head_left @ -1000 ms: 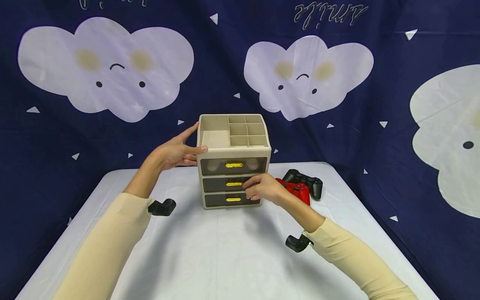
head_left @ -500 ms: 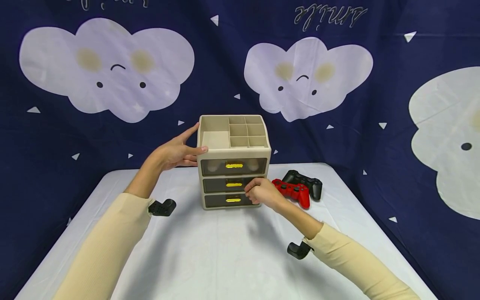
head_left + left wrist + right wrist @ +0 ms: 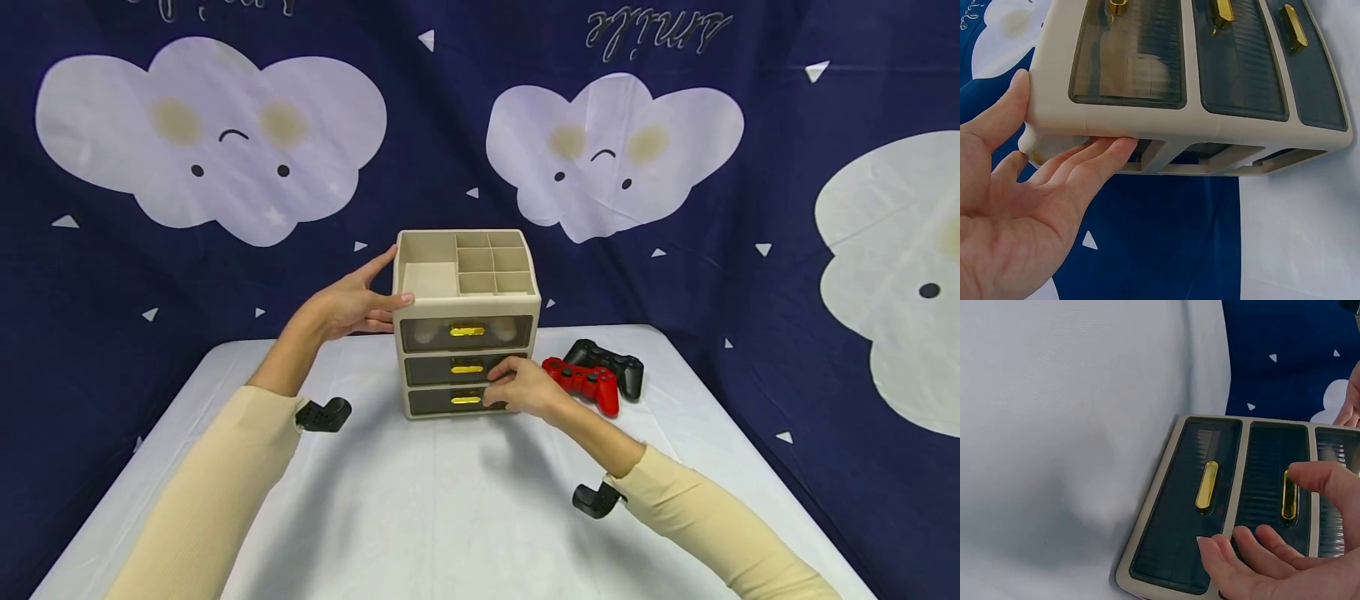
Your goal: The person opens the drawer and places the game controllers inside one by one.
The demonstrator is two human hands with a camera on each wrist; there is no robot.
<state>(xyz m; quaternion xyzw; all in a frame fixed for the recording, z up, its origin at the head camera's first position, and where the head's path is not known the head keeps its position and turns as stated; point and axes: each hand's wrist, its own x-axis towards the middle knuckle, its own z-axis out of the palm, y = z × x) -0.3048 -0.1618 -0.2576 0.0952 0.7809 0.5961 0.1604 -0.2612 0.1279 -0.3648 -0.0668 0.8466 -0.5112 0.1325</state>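
Observation:
A beige desktop drawer organizer (image 3: 465,304) stands upright on the table, its three smoky drawers shut. Small gold handles mark the drawers, among them the middle handle (image 3: 467,368) and the bottom handle (image 3: 466,400). My left hand (image 3: 347,307) rests against the organizer's left side, fingers extended along the side wall and thumb at the upper front corner, as the left wrist view shows closely. In front of the lower two drawers, at their right part, hovers my right hand (image 3: 525,387). Its fingers are loosely bent and apart, with nothing between them; one fingertip overlaps the middle handle in the right wrist view.
A red game controller (image 3: 583,381) and a black game controller (image 3: 617,367) lie to the organizer's right, behind my right hand. Divided compartments (image 3: 495,265) form the organizer's top. White cloth covers the table (image 3: 420,508); a dark blue cloud-print curtain (image 3: 435,133) hangs behind.
My right hand has shifted slightly down the drawer fronts, and its fingers have spread apart. More of the red controller shows than a second ago. The left hand and the organizer keep their place.

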